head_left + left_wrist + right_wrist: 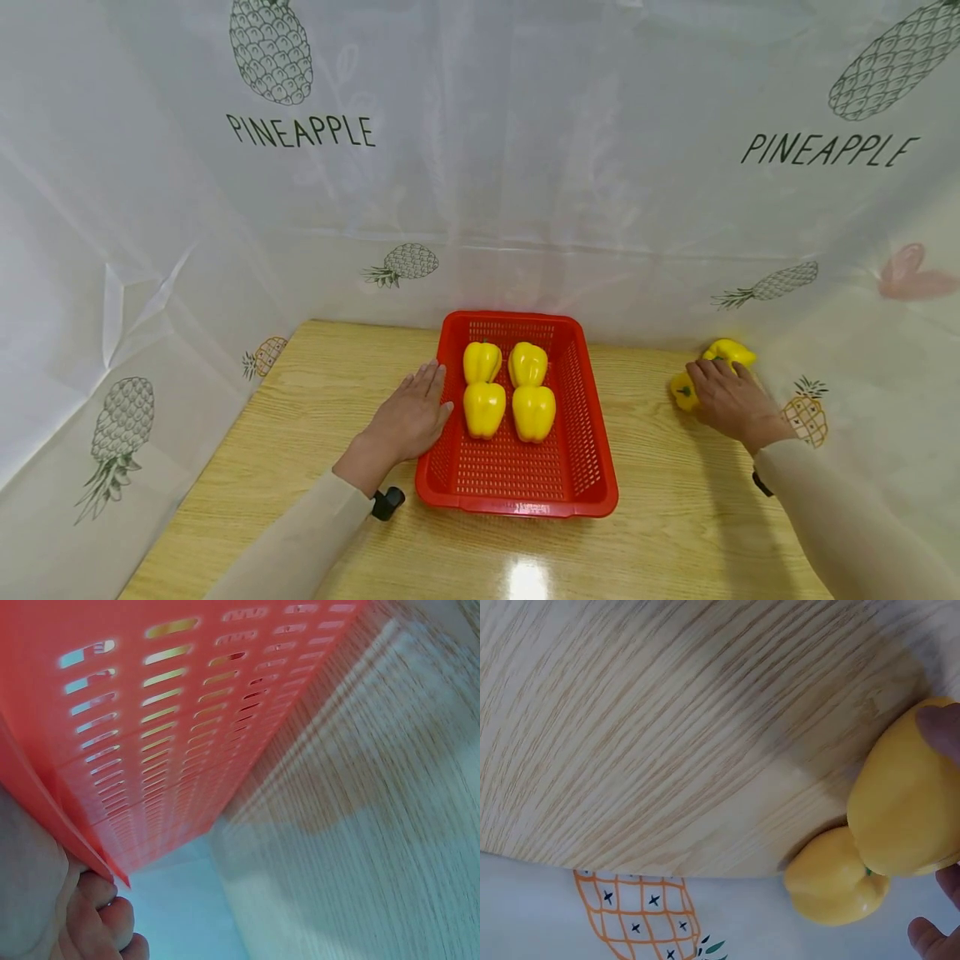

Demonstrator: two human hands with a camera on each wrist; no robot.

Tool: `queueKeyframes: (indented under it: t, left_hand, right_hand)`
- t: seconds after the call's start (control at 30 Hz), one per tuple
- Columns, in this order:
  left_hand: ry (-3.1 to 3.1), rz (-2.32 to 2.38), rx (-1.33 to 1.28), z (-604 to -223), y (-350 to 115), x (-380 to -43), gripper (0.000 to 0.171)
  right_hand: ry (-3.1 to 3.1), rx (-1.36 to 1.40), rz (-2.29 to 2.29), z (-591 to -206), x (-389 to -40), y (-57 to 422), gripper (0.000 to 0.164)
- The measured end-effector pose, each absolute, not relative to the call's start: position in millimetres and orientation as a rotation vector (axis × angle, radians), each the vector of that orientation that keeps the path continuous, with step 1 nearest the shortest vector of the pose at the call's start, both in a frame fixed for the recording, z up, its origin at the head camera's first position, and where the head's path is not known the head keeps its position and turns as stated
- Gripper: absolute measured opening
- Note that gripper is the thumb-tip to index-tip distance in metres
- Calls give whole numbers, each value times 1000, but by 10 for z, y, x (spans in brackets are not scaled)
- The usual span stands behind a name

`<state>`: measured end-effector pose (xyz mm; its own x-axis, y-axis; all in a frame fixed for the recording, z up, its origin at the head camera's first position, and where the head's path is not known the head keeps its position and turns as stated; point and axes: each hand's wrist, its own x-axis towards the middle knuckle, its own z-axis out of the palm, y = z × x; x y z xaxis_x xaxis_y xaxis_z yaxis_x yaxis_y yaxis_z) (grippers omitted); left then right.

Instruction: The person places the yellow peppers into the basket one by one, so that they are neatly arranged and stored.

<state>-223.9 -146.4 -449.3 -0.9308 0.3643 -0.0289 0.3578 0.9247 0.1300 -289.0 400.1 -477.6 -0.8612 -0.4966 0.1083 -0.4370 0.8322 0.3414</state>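
A red plastic basket (517, 506) with slotted walls stands on the table, and several yellow bell peppers (484, 408) sit in it in two columns. My left hand (411, 417) rests along its left rim with fingers extended; in the left wrist view, fingertips (116, 922) show beside the rim. At the far right, my right hand (726, 398) grips a yellow bell pepper (904, 795) from above, thumb on one side and fingers on the other. Touching that one is another yellow bell pepper (729, 352), lying farther back by the table's edge.
The wooden table (645, 467) ends at a pale sheet (540, 192) printed with pineapples, which hangs behind it and along both sides. A black wrist strap (387, 503) sits on the left wrist, close to the basket's front left corner.
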Motion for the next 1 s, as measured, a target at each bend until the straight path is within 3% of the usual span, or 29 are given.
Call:
queueKeyframes:
  t: [0.5,0.7,1.0]
  left_hand:
    - [3025,217,563,-4478,-1464,-2227,71]
    - [3022,235,557,-4479,-1465,-2224,71]
    - [3017,210,549,-4502,-1474,-2240,72]
  right_hand:
    - [-2798,522,-191,-4911,-2806,3526,73]
    - [-2958,315,58,-4839,-2705,3282,81]
    - [-2943,361,41,-4785,-2555,3172,93]
